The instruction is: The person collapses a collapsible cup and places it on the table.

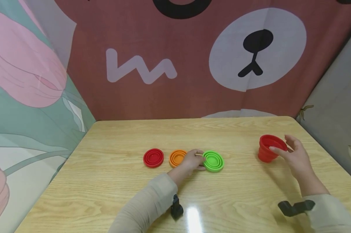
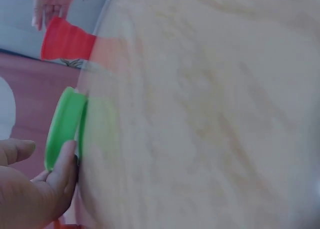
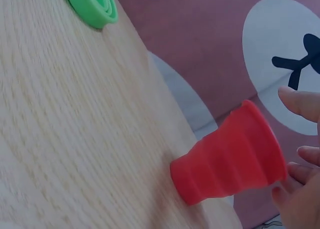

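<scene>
An expanded red collapsible cup [image 1: 267, 153] stands upright at the table's right. My right hand [image 1: 298, 157] is beside its rim, thumb and fingers spread apart; the right wrist view shows the whole ribbed red cup [image 3: 227, 156] with the fingertips close to the rim, contact unclear. Mid-table, a flattened green collapsible cup [image 1: 213, 161] lies with its rings facing up. My left hand [image 1: 192, 161] is at its left edge. In the left wrist view, fingers touch the green cup [image 2: 65, 121] at its lower edge, while the thumb stands apart from it.
A flattened orange cup [image 1: 176, 158] lies just left of my left hand, partly hidden by it. Further left is a flattened red cup [image 1: 153, 158]. The wooden table [image 1: 105, 181] meets a printed cloth [image 1: 192, 97] behind its far edge.
</scene>
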`<action>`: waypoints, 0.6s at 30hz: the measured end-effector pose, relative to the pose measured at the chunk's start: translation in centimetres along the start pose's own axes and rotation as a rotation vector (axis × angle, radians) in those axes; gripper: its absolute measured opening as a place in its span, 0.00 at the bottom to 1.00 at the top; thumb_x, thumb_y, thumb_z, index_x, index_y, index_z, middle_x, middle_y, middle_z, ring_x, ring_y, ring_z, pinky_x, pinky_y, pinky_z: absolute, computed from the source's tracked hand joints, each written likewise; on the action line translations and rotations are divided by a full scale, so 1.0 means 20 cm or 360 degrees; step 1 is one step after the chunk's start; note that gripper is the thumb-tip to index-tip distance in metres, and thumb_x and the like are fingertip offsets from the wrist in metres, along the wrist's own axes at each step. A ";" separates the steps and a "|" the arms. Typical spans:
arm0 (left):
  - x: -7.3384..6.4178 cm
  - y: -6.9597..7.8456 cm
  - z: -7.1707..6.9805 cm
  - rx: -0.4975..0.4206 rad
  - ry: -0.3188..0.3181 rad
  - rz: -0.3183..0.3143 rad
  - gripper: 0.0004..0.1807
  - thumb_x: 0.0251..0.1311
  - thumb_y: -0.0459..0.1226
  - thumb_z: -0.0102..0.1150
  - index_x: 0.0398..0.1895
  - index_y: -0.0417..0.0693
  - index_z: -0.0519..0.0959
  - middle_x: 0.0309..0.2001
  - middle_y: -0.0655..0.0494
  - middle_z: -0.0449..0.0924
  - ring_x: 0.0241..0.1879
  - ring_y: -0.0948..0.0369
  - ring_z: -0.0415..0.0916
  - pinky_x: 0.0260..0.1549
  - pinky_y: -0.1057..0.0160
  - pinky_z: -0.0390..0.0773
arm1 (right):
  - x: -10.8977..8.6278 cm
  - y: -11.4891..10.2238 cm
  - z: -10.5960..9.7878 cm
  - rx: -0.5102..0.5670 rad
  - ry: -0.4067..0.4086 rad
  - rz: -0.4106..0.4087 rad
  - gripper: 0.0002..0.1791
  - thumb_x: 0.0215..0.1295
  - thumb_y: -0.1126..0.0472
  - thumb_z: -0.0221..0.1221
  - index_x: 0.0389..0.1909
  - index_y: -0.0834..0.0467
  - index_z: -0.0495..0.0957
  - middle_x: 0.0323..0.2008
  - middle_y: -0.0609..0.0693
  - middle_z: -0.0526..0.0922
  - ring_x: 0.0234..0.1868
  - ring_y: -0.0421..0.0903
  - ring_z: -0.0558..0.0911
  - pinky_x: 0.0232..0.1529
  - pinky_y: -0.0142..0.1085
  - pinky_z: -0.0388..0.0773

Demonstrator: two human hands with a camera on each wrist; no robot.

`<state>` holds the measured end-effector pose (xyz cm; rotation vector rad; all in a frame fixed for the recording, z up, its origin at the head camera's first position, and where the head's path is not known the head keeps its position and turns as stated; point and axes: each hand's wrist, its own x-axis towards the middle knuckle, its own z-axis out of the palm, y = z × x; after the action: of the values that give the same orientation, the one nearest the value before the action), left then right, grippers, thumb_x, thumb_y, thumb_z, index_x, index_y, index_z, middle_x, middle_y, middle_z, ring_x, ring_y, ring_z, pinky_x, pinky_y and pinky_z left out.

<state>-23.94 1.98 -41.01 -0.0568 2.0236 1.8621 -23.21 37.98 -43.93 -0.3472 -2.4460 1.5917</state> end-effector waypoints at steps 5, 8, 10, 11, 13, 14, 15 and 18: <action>-0.03 0.04 0.00 0.0034 0.0005 -0.0027 0.19 0.54 0.31 0.52 0.49 0.34 0.67 0.37 0.47 0.72 0.34 0.56 0.74 0.29 0.64 0.77 | 0.00 0.01 0.02 0.0003 -0.0005 0.0038 0.54 0.41 0.38 0.60 0.65 0.43 0.39 0.66 0.53 0.40 0.63 0.58 0.43 0.54 0.55 0.53; -0.04 0.05 0.00 0.0036 0.0005 -0.0049 0.17 0.54 0.32 0.53 0.46 0.32 0.68 0.38 0.47 0.71 0.37 0.55 0.73 0.31 0.63 0.76 | 0.00 0.02 0.02 -0.0014 -0.0022 0.0064 0.55 0.43 0.40 0.61 0.66 0.48 0.37 0.66 0.56 0.40 0.63 0.59 0.42 0.54 0.55 0.53; -0.05 0.06 0.00 0.0025 -0.0001 -0.0056 0.15 0.53 0.33 0.53 0.43 0.32 0.69 0.37 0.48 0.71 0.38 0.55 0.73 0.33 0.62 0.76 | 0.00 0.02 0.03 -0.0011 -0.0045 0.0072 0.55 0.43 0.41 0.61 0.66 0.51 0.37 0.65 0.57 0.39 0.62 0.60 0.42 0.55 0.55 0.52; -0.05 0.06 0.00 0.0022 -0.0004 -0.0063 0.14 0.53 0.33 0.53 0.41 0.33 0.70 0.37 0.48 0.71 0.38 0.55 0.73 0.34 0.62 0.76 | 0.00 0.01 0.03 -0.0008 -0.0058 0.0075 0.55 0.44 0.41 0.60 0.66 0.52 0.36 0.65 0.58 0.39 0.62 0.60 0.43 0.54 0.55 0.52; -0.06 0.06 -0.01 0.0009 -0.0013 -0.0064 0.14 0.53 0.33 0.54 0.41 0.33 0.70 0.37 0.49 0.71 0.39 0.55 0.72 0.36 0.61 0.75 | -0.01 0.01 0.04 0.0009 -0.0075 0.0091 0.56 0.44 0.40 0.60 0.66 0.53 0.36 0.65 0.59 0.39 0.62 0.61 0.43 0.54 0.56 0.53; -0.06 0.07 -0.01 0.0001 -0.0014 -0.0067 0.15 0.53 0.33 0.54 0.42 0.33 0.69 0.38 0.49 0.71 0.40 0.55 0.72 0.36 0.61 0.75 | -0.02 0.00 0.04 0.0009 -0.0083 0.0101 0.56 0.44 0.39 0.60 0.66 0.54 0.36 0.65 0.59 0.39 0.62 0.61 0.43 0.54 0.56 0.53; -0.06 0.07 -0.02 -0.0005 -0.0018 -0.0068 0.16 0.52 0.33 0.54 0.44 0.32 0.69 0.38 0.48 0.71 0.40 0.54 0.72 0.37 0.61 0.75 | -0.02 -0.01 0.04 0.0011 -0.0089 0.0106 0.56 0.44 0.39 0.60 0.66 0.54 0.35 0.65 0.59 0.39 0.62 0.61 0.44 0.54 0.55 0.53; -0.06 0.07 -0.03 0.0001 -0.0033 -0.0054 0.21 0.53 0.33 0.54 0.48 0.31 0.67 0.41 0.46 0.70 0.42 0.54 0.71 0.39 0.61 0.74 | -0.05 -0.04 0.05 0.0018 -0.0104 0.0106 0.55 0.45 0.40 0.59 0.66 0.55 0.35 0.65 0.60 0.39 0.61 0.61 0.46 0.55 0.53 0.54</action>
<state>-23.42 1.25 -39.28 -0.0707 1.9971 1.8340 -22.70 36.50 -43.55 -0.3850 -2.4971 1.6687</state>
